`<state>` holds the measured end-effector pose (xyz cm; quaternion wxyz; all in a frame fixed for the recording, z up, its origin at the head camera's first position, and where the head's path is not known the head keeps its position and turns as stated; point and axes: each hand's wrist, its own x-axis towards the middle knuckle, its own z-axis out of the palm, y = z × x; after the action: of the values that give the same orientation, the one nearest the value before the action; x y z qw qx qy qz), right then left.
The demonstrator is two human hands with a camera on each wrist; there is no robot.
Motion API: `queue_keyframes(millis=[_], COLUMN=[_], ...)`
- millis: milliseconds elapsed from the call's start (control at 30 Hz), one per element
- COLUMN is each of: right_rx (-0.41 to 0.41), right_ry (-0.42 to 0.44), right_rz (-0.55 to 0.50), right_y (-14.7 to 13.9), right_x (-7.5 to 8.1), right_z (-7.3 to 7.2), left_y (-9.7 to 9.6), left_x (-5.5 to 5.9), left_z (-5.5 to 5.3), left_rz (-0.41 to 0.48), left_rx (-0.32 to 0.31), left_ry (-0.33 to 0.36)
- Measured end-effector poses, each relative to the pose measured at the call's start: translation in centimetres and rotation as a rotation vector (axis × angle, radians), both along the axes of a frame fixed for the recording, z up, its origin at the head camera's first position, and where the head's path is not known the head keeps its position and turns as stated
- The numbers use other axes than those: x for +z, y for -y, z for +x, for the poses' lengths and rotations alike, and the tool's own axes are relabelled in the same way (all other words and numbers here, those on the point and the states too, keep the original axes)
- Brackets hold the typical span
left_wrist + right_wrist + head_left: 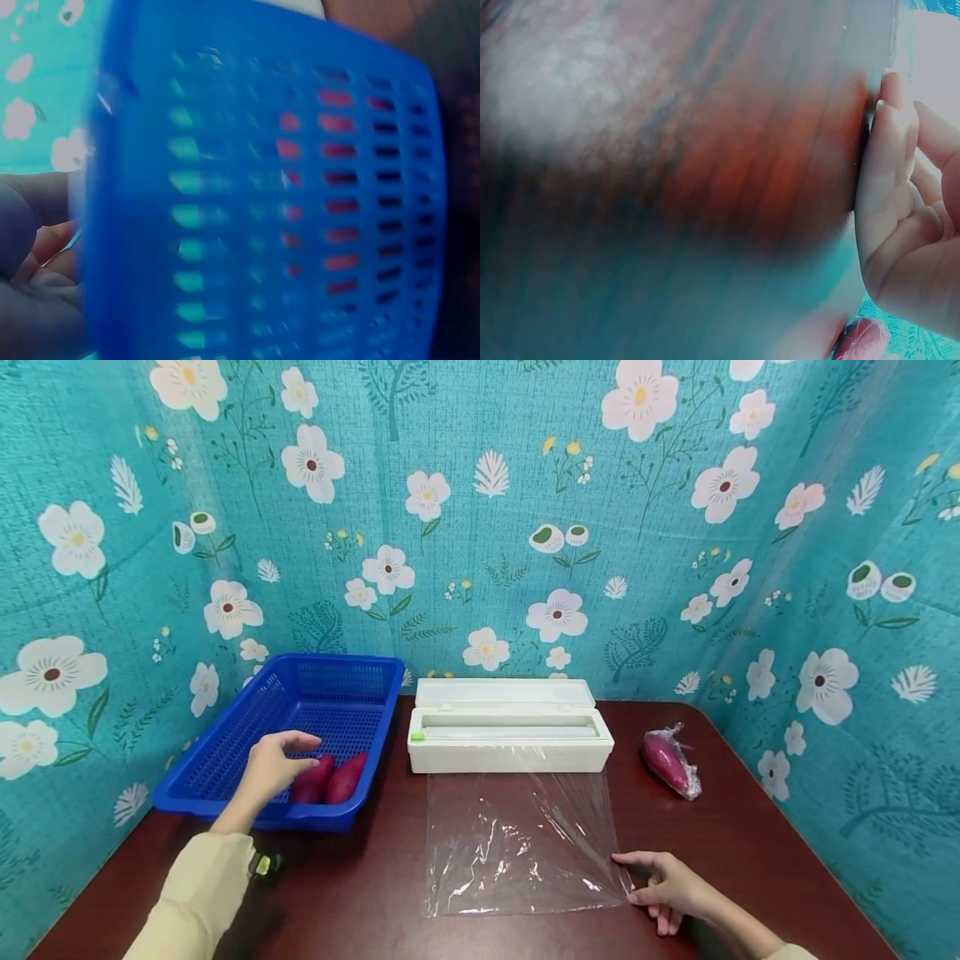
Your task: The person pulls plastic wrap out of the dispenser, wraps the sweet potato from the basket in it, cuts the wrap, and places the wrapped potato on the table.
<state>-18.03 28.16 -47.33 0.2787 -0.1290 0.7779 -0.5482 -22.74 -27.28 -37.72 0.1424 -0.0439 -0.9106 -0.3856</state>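
Observation:
My left hand (272, 767) hovers over the near end of a blue plastic basket (393, 693), thumb and index finger apart. Below it lie two reddish-purple sweet potatoes (347, 779), one partly hidden by the fingers. In the left wrist view, the basket's slotted wall (225, 195) covers much of the hand. A sheet of clear cling film (517, 852) stretches toward me from a white dispenser box (510, 757). At the film's near right corner is my right hand (671, 887), index finger and thumb tips apart at its edge, other fingers bent.
A sweet potato wrapped in film (666, 762) lies at the right of the dark red-brown table (757, 827). The dispenser's lid (504, 693) stands raised, with a small green piece (417, 737) on its left end. A teal floral curtain (465, 527) surrounds the table's back and sides.

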Motion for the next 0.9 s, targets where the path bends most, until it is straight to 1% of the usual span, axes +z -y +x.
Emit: queue_keyframes(millis=[200, 467, 600, 800, 900], right_rx=[-0.004, -0.015, -0.017, -0.021, -0.019], right_ry=[0.004, 0.010, 0.013, 0.014, 0.013], right_rz=[0.004, 0.003, 0.004, 0.008, 0.010], right_y=[0.0, 0.0, 0.0, 0.1, 0.1], right_x=[-0.1, 0.0, 0.0, 0.2, 0.3], right_z=[0.1, 0.1, 0.1, 0.1, 0.1], left_y=[1.6, 3.1, 3.1, 3.3, 3.4], left_x=[-1.0, -1.2, -1.2, -1.5, -1.7], left_z=[-0.8, -1.7, -2.0, -2.6, -2.8], left_rz=[-0.021, -0.108, -0.113, -0.111, -0.119], left_rx=[0.025, 0.008, 0.006, 0.012, 0.012], left_ry=[0.134, 0.347, 0.434, 0.533, 0.566])
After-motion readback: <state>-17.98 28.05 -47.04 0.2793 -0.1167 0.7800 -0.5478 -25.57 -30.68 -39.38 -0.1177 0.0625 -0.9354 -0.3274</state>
